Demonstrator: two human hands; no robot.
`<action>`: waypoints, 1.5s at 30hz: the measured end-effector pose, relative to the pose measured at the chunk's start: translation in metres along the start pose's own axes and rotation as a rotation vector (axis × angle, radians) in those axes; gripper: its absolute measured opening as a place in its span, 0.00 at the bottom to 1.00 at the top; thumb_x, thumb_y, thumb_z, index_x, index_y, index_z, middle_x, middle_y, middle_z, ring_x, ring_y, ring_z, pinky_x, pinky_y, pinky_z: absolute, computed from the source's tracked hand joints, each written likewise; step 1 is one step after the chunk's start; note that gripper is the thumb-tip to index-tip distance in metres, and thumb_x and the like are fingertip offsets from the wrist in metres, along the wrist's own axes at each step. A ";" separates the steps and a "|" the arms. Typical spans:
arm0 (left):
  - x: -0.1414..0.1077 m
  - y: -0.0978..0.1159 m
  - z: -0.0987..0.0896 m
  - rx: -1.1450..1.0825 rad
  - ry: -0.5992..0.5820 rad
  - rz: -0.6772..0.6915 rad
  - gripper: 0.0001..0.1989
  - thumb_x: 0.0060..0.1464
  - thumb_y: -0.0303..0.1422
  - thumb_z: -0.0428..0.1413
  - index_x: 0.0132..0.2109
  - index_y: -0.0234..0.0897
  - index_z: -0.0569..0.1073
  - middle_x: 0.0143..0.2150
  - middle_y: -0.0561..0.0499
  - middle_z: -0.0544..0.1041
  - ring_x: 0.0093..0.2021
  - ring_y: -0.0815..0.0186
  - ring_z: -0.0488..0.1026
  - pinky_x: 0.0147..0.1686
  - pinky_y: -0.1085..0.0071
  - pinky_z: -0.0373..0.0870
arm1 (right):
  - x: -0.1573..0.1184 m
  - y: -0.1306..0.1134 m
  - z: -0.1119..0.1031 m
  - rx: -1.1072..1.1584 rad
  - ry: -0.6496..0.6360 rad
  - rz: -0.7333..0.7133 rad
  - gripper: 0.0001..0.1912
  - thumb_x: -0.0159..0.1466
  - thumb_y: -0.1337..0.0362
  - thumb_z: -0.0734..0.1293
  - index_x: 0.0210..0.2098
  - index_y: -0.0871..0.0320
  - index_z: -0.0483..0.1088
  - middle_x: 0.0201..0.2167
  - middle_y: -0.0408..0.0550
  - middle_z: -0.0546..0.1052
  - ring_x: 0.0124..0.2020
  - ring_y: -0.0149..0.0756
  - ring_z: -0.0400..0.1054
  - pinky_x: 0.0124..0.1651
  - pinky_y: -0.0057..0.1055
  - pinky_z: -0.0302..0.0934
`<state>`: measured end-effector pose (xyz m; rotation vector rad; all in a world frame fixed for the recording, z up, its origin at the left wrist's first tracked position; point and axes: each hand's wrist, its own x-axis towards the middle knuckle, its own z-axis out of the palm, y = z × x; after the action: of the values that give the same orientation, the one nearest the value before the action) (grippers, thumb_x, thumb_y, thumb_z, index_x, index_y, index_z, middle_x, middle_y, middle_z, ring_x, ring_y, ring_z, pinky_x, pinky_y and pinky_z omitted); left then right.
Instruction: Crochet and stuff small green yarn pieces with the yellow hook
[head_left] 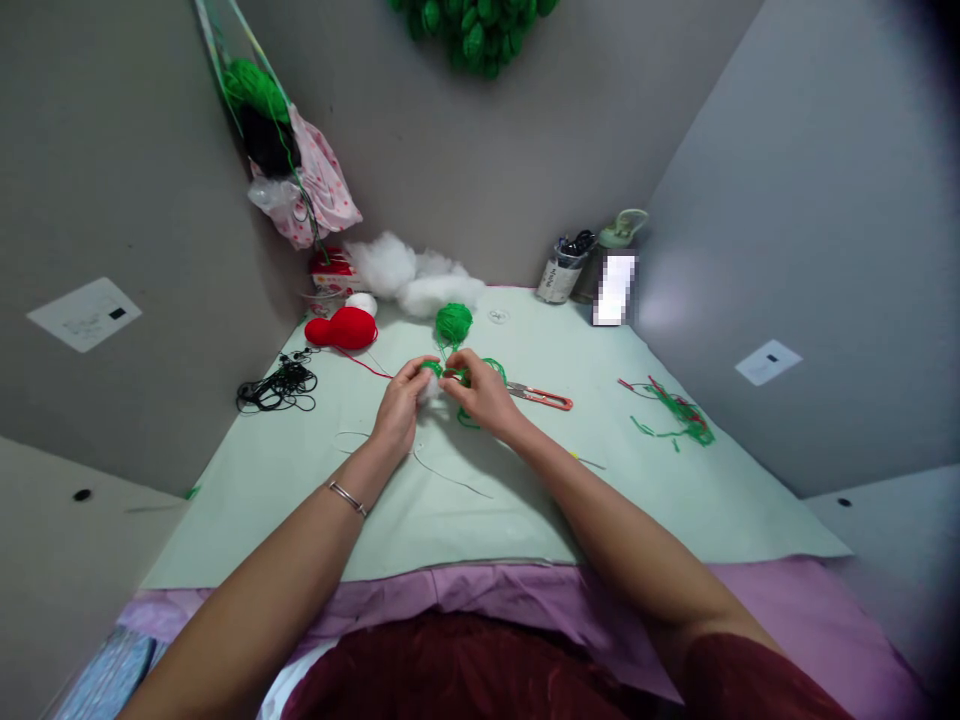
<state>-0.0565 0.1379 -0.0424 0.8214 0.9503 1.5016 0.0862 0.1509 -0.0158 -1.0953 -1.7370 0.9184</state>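
My left hand (400, 408) is closed around a small green crocheted piece (432, 368), with a tuft of white stuffing (429, 389) showing below it. My right hand (484, 394) is beside it, fingers pinched together at the piece's right side; what lies between the fingertips is too small to make out. A ball of green yarn (454, 323) sits just beyond both hands, with strands running down toward them. Loose green yarn (493, 367) loops around behind my right hand. Orange-handled scissors (551, 399) lie to the right of that hand, their tip close to the yarn.
At left lie a red stuffed piece (343, 328) and tangled black cord (281, 385). White fluff (409, 277) is heaped at the back. A pen holder (559, 275), a bottle (621, 230) and a phone (615, 290) stand back right. Yarn scraps (679, 412) lie at right.
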 end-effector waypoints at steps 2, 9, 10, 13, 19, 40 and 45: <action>-0.001 -0.001 0.001 -0.003 -0.003 -0.003 0.09 0.50 0.29 0.62 0.41 0.38 0.80 0.36 0.52 0.79 0.33 0.69 0.71 0.33 0.75 0.65 | -0.001 0.001 0.000 -0.067 -0.013 0.004 0.08 0.57 0.64 0.70 0.35 0.53 0.68 0.29 0.40 0.73 0.30 0.34 0.63 0.38 0.31 0.55; -0.005 0.000 0.003 -0.013 -0.053 -0.037 0.11 0.48 0.29 0.64 0.42 0.37 0.82 0.32 0.54 0.77 0.30 0.71 0.69 0.30 0.77 0.64 | 0.002 0.006 0.000 -0.136 -0.042 0.031 0.10 0.58 0.62 0.67 0.23 0.55 0.64 0.21 0.38 0.66 0.27 0.32 0.57 0.34 0.30 0.47; -0.005 0.000 0.004 -0.018 -0.066 -0.045 0.11 0.48 0.29 0.64 0.42 0.37 0.82 0.32 0.54 0.77 0.30 0.71 0.69 0.30 0.77 0.65 | 0.002 0.008 0.000 -0.124 -0.047 0.037 0.10 0.58 0.61 0.66 0.22 0.55 0.63 0.21 0.38 0.66 0.27 0.31 0.57 0.33 0.30 0.47; -0.005 0.003 0.005 -0.033 -0.103 -0.061 0.10 0.49 0.30 0.64 0.41 0.36 0.82 0.34 0.52 0.79 0.30 0.71 0.70 0.32 0.76 0.67 | 0.005 0.013 0.002 -0.079 -0.050 0.061 0.12 0.57 0.58 0.65 0.21 0.55 0.62 0.20 0.37 0.63 0.26 0.30 0.56 0.31 0.29 0.49; -0.009 0.007 0.008 -0.058 -0.185 -0.083 0.12 0.51 0.33 0.65 0.43 0.34 0.82 0.42 0.46 0.82 0.40 0.65 0.76 0.41 0.71 0.73 | 0.008 0.018 -0.001 -0.040 -0.033 0.103 0.16 0.59 0.53 0.63 0.20 0.53 0.59 0.17 0.36 0.60 0.23 0.30 0.54 0.29 0.29 0.51; -0.001 -0.003 -0.001 0.040 -0.047 -0.134 0.16 0.66 0.39 0.60 0.55 0.34 0.75 0.52 0.44 0.78 0.47 0.60 0.78 0.46 0.58 0.79 | 0.001 0.009 0.013 -0.040 -0.084 0.090 0.15 0.62 0.58 0.61 0.21 0.54 0.62 0.19 0.38 0.61 0.25 0.32 0.58 0.31 0.29 0.54; -0.002 0.007 0.000 -0.027 -0.100 -0.130 0.07 0.58 0.31 0.60 0.38 0.32 0.81 0.37 0.48 0.82 0.37 0.65 0.77 0.37 0.72 0.74 | 0.001 0.014 0.010 0.007 -0.063 0.113 0.16 0.59 0.55 0.63 0.20 0.54 0.60 0.18 0.36 0.60 0.24 0.30 0.56 0.30 0.29 0.53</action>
<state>-0.0597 0.1357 -0.0358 0.7923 0.8906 1.3465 0.0807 0.1555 -0.0318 -1.1812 -1.7357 1.0376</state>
